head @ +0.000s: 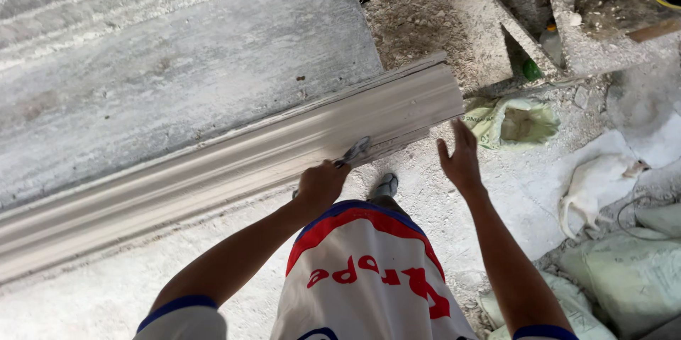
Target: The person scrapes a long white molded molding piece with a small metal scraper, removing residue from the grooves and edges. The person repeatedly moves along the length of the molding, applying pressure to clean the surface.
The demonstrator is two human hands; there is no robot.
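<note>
A long pale moulded plaster cornice (234, 162) lies along the front edge of a wide grey worktable (177, 63), running from lower left to upper right. My left hand (320, 185) is closed around a small metal scraping tool (353, 151) whose blade touches the cornice's front face near its right end. My right hand (461, 161) hangs open in the air just right of the cornice's end, fingers spread, holding nothing.
A white animal (592, 184) lies on the dusty floor at the right. Pale sacks (631, 269) sit at lower right and a crumpled greenish bag (514, 121) by the cornice's end. Rubble and slabs (482, 20) fill the upper right. My foot (385, 185) stands below the table.
</note>
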